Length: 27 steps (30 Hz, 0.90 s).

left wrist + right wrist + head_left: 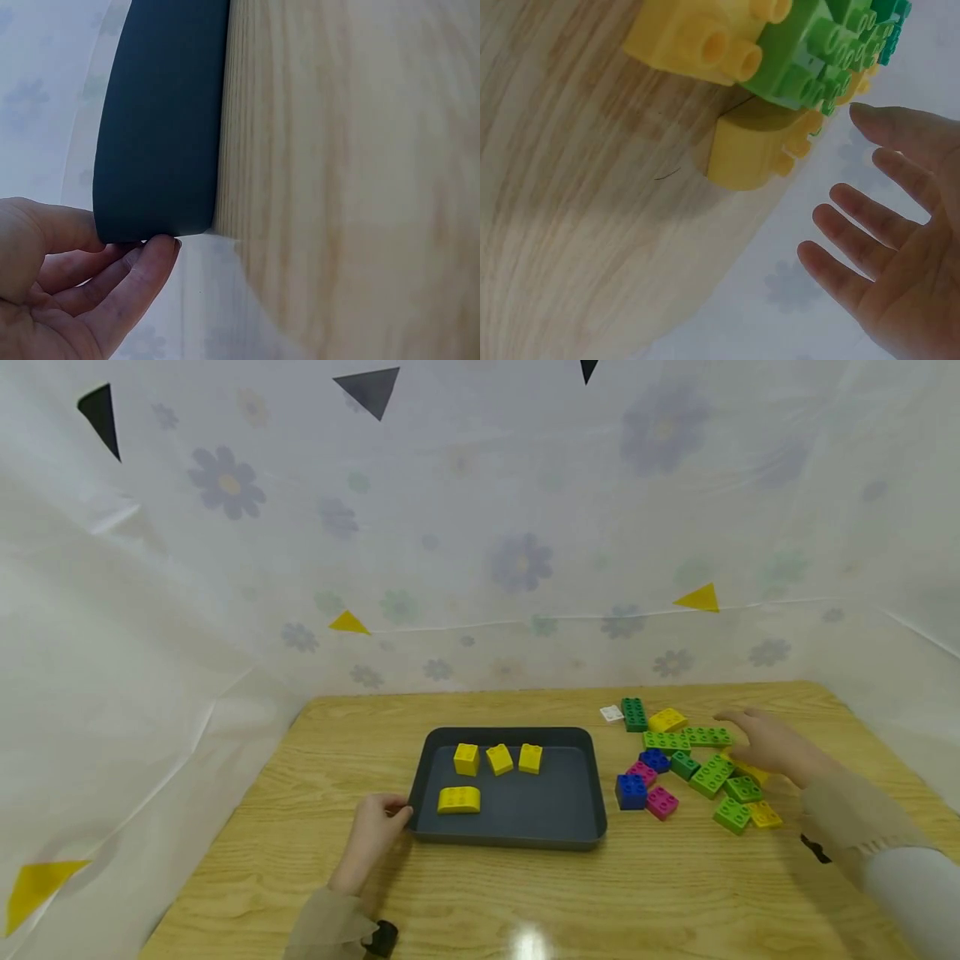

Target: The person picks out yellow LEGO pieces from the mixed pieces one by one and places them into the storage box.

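The left hand [372, 828] pinched the dark tray [525, 822] at its left edge, just by the near left corner, with thumb and fingertips nearly closed on the wall. The tray lay around the middle of the wooden table [300, 793], its long axis running along the table's far edge. Inside it were four yellow blocks: three small blocks [467, 759] in a loose row toward the tray's far edge, and a longer block [459, 800] near the left edge, lying lengthwise from left to right.

The right hand [772, 745] hung over the right side of the loose pile toward the table's far right corner, its fingers [870, 217] spread well apart and holding nothing. In the right wrist view a round-sided yellow block [742, 154] sat on the table near the fingertips, apart from them, its studs facing the hand.

A light green bar [707, 737] lay near those fingers, its long axis left to right, while a dark green block [633, 715] beside a white piece [611, 714] pointed toward the far edge. A blue block [631, 792] and a pink block [662, 802] lay on the pile's left side, nearest the tray.
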{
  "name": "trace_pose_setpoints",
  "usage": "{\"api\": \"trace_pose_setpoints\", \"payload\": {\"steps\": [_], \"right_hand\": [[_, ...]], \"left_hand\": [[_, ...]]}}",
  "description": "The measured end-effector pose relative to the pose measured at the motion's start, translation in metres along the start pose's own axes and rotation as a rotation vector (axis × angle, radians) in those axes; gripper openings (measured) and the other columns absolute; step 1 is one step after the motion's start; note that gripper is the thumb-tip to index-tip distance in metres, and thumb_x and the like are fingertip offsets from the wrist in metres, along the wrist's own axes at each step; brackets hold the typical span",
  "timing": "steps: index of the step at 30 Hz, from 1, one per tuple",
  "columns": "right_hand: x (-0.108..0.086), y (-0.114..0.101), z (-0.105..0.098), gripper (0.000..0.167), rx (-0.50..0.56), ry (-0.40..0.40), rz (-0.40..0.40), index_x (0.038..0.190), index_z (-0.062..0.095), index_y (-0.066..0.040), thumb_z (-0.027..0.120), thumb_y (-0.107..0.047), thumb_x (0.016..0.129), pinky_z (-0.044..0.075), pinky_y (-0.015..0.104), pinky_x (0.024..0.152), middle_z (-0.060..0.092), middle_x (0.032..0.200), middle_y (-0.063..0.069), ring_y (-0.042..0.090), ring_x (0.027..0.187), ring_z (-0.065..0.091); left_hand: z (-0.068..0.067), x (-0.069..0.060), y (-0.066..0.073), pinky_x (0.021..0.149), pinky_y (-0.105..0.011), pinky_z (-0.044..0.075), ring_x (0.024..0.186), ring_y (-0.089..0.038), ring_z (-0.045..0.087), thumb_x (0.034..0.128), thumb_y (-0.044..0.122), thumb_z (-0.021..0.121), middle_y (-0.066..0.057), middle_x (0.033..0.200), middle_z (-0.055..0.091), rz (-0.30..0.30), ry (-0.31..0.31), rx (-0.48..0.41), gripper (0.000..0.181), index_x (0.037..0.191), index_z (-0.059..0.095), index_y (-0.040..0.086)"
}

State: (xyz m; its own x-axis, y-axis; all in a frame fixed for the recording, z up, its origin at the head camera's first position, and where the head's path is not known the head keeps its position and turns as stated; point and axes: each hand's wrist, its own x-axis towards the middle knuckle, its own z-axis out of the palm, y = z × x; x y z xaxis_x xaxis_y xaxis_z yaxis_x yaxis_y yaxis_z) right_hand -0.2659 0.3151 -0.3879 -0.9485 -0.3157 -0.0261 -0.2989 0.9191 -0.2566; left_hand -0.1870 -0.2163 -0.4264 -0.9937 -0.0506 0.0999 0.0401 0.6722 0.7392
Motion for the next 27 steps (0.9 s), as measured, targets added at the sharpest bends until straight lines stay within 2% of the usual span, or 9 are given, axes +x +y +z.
{"api": "trace_pose_setpoints", "payload": {"steps": [6, 13, 19, 27], "right_hand": [[-0.006, 0.012, 0.006, 0.048, 0.059, -0.058, -0.001, 0.12, 0.049, 0.013, 0.066, -0.005, 0.078, 0.049, 0.051, 0.071, 0.049, 0.113, 0.041, 0.055, 0.1, 0.048], [-0.008, 0.015, 0.008, 0.038, 0.094, -0.093, -0.022, 0.111, 0.055, 0.011, 0.067, -0.004, 0.078, 0.051, 0.046, 0.065, 0.055, 0.097, 0.034, 0.046, 0.086, 0.055], [-0.006, 0.016, 0.012, 0.036, 0.113, -0.097, -0.006, 0.112, 0.055, 0.012, 0.062, -0.001, 0.079, 0.051, 0.042, 0.063, 0.057, 0.095, 0.029, 0.039, 0.084, 0.056], [-0.005, 0.016, 0.015, 0.035, 0.123, -0.099, 0.005, 0.112, 0.056, 0.011, 0.061, 0.001, 0.078, 0.05, 0.041, 0.063, 0.056, 0.096, 0.029, 0.04, 0.085, 0.055]], "left_hand": [[-0.001, 0.0, 0.0, 0.06, -0.027, 0.055, 0.074, -0.022, 0.064, 0.0833, -0.003, 0.059, -0.022, 0.088, 0.068, -0.011, -0.007, -0.015, 0.019, 0.098, 0.066, -0.013], [-0.001, -0.001, 0.001, 0.06, -0.027, 0.055, 0.075, -0.022, 0.064, 0.0838, -0.003, 0.059, -0.022, 0.089, 0.068, -0.026, -0.011, -0.02, 0.019, 0.099, 0.066, -0.013], [-0.001, 0.0, 0.002, 0.06, -0.028, 0.054, 0.075, -0.022, 0.064, 0.0841, -0.003, 0.059, -0.022, 0.089, 0.068, -0.025, -0.013, -0.015, 0.019, 0.098, 0.066, -0.013], [0.0, 0.0, 0.001, 0.061, -0.028, 0.055, 0.075, -0.023, 0.065, 0.0829, -0.003, 0.059, -0.023, 0.088, 0.068, -0.011, -0.007, -0.002, 0.019, 0.097, 0.066, -0.013]]}}
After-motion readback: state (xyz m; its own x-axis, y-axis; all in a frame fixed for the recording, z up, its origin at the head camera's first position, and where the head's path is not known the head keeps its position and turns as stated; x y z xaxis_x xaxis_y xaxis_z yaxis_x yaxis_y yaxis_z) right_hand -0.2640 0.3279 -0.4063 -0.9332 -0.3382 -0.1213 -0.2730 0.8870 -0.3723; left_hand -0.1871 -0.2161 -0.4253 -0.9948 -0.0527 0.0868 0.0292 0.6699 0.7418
